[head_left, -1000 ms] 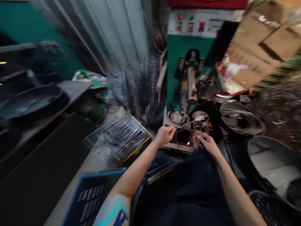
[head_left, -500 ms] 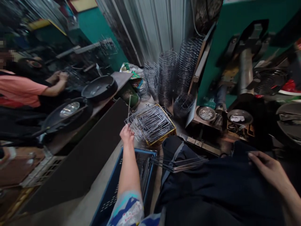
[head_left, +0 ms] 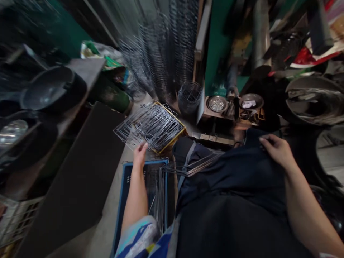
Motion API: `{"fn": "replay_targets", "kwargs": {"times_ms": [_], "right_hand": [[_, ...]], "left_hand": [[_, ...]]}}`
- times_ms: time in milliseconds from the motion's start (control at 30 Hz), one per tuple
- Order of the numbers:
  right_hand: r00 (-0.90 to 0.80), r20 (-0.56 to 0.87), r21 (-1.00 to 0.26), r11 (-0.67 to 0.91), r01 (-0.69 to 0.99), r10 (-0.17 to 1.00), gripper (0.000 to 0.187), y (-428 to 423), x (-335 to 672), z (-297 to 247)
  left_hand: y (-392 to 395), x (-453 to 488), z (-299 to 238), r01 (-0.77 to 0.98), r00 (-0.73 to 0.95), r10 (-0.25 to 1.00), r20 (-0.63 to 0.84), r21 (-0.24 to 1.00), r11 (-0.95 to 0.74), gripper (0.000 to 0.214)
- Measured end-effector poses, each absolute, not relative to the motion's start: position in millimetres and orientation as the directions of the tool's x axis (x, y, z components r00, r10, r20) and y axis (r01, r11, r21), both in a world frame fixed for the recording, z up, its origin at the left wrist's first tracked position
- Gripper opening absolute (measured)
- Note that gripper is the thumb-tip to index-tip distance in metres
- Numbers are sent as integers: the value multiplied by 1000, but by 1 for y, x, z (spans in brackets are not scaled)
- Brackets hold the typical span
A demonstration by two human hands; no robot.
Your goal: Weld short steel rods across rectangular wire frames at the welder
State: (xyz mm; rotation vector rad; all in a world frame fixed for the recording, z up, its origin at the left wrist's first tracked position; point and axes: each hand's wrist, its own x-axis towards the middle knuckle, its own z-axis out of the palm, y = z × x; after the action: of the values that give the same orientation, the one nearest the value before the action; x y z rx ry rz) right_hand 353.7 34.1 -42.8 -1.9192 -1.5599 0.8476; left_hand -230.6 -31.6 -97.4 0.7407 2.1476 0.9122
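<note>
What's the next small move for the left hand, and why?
I'd probably bring the left hand over to the bent wires lying across the lap and pinch one. That hand is by the near side of the wire-frame pile with no piece clearly visible in it, and the right hand looks empty.

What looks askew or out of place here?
The wire frames heaped on the yellow crate lie at mixed angles, some jutting past its rim near the left hand, so the pile looks untidy. I see no spill or damage, though blur hides detail.
</note>
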Motion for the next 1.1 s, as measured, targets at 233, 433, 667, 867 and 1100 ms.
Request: {"fn": "replay_targets", "kwargs": {"times_ms": [233, 433, 667, 867, 1100], "right_hand": [[175, -107, -771, -193, 607, 979, 31, 32, 352, -44], [148, 0, -789, -90, 608, 989, 29, 20, 359, -44], [176, 21, -830, -81, 552, 984, 24, 14, 355, -31], [308, 43, -850, -128, 511, 950, 23, 3, 409, -38], [791, -186, -444, -768, 461, 583, 22, -12, 579, -68]], "left_hand": [[-61, -112, -49, 669, 378, 899, -221, 737, -100, 24], [-53, -93, -43, 739, 423, 883, -204, 642, -205, 22], [38, -95, -25, 618, 350, 819, -454, 769, 162, 40], [138, -29, -77, 811, 495, 696, -520, 565, -154, 39], [139, 75, -69, 824, 545, 676, -495, 168, -541, 32]]}}
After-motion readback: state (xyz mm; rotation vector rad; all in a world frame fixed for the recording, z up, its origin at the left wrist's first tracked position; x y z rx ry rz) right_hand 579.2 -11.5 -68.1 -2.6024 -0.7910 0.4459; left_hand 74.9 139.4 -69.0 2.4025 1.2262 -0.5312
